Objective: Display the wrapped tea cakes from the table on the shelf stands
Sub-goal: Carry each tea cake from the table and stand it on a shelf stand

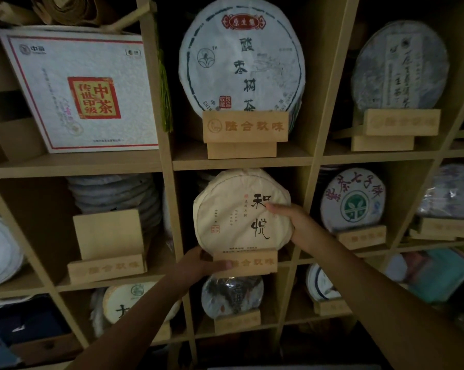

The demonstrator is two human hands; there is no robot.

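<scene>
A cream-wrapped tea cake with black characters stands upright in a wooden stand in the middle cubby of the shelf. My left hand grips the cake's lower left edge, thumb lying across the stand's front. My right hand holds the cake's right edge, thumb on its face. An empty wooden stand sits in the cubby to the left, in front of a stack of wrapped cakes.
Other wrapped cakes stand on stands in the cubbies above, right and below. A white box fills the upper left cubby. Wooden shelf dividers separate the cubbies closely.
</scene>
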